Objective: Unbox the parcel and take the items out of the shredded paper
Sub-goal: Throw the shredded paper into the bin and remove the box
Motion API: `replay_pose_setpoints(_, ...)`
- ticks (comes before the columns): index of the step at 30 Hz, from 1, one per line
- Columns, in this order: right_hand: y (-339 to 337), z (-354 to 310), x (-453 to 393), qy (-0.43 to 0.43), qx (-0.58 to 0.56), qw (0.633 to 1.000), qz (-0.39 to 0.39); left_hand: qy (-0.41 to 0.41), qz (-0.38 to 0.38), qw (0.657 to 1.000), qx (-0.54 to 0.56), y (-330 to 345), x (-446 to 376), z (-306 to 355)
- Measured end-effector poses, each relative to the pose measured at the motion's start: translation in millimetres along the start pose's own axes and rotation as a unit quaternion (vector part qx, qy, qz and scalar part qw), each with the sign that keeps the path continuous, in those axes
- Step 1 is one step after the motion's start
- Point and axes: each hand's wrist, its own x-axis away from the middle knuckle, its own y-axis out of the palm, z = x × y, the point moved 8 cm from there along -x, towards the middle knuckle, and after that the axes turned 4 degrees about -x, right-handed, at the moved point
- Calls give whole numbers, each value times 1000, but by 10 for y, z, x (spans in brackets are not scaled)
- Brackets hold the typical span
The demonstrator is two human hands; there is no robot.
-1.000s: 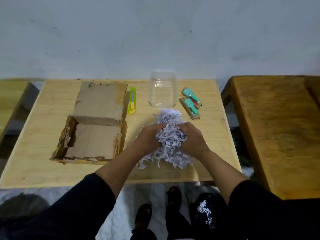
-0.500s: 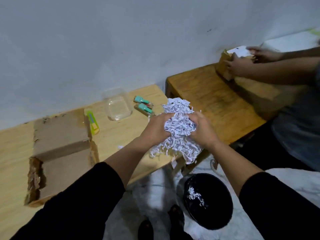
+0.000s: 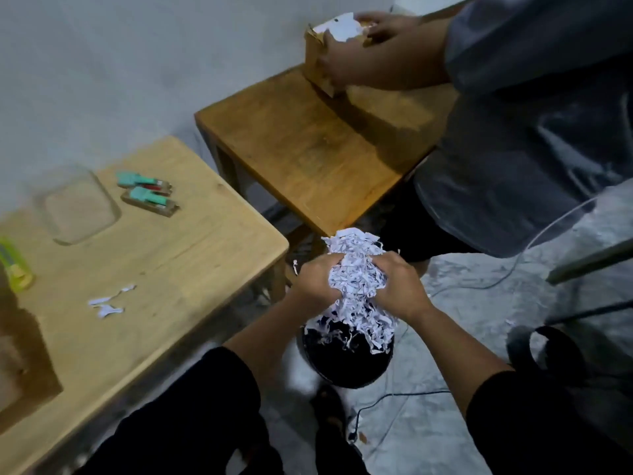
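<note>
A bundle of white shredded paper [image 3: 358, 282] is squeezed between my left hand [image 3: 317, 282] and my right hand [image 3: 400, 286], both gripping it from the sides. The bundle hangs off the table's right edge, directly above a black bin [image 3: 346, 365] on the floor. Two teal items on brown card backings [image 3: 147, 193] lie on the light wooden table [image 3: 164, 269]. The opened cardboard parcel [image 3: 20, 365] shows only partly at the left edge. A few paper shreds [image 3: 108, 301] lie on the table.
A clear plastic container [image 3: 77, 205] and a yellow-green utility knife [image 3: 13, 265] sit on the table. A darker wooden table [image 3: 308, 149] stands to the right, where another person [image 3: 531, 114] handles a cardboard box [image 3: 325, 60]. Cables [image 3: 394, 399] run across the floor.
Both hands have carried the shredded paper rightward off the table and down over the black bin. The view has swung right, and a few shreds stayed on the table.
</note>
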Motion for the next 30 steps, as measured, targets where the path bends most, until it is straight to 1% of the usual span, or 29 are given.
replay_pose_setpoints(3, 143, 561, -11, 48, 30, 998, -36, -8, 7, 1000, 15, 489, -57, 2)
replay_pose_setpoints(5, 243, 820, -19, 70, 38, 995, -53, -39, -4, 999, 26, 748, -120, -65)
replay_pose_setpoints(8, 387, 1256, -79, 107, 35, 991, -71, -87, -27, 996, -1, 1190, -275, -226)
replay_pose_setpoints(11, 517, 1575, -141, 123, 4, 990, -72, -114, -16, 993, 18, 1537, -380, -377)
replay_pose_setpoints(15, 661, 1818, -207, 123, -20, 988, -92, -143, -17, 990, 4, 1802, -481, -482)
replay_pose_setpoints(19, 719, 1877, -202, 112, 13, 988, -102, -128, -50, 990, -28, 1969, -537, -457)
replay_pose_setpoints(22, 704, 1846, -169, 112, 48, 986, -114, -139, -75, 985, -74, 1923, -534, -332)
replay_pose_setpoints(24, 657, 1777, -146, 114, 68, 984, -117, -123, -84, 982, -120, 1828, -523, -216)
replay_pose_setpoints(26, 563, 1636, -143, 99, 97, 985, -107, -94, -58, 982, -155, 1665, -520, -91)
replay_pose_setpoints(28, 413, 1402, -169, 51, 130, 987, -76, -62, -17, 980, -187, 1424, -508, 72)
replay_pose_setpoints(30, 242, 1098, -209, -8, 155, 987, -48, -58, 7, 978, -201, 1153, -487, 181)
